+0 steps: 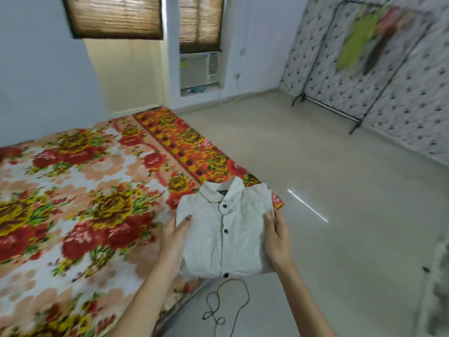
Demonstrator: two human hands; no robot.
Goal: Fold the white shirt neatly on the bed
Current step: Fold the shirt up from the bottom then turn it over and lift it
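White fabric with dark buttons, the folded collared shirt (226, 229) sits between both hands at the near corner of the floral-printed bed (85, 190), its right side out over the pale tiled floor (340, 190). I cannot tell whether it rests on the mattress or is held just above it. The left hand (173, 242) grips the left edge, thumb on top and fingers hidden beneath. The right hand (277, 239) grips the right edge the same way. The folding looks essentially done, so the step in hand is likely placement. To do it well, keep the bundle level, support both sides evenly so the tucked layers do not slip, set it fully on the bed away from the edge, then smooth the front.
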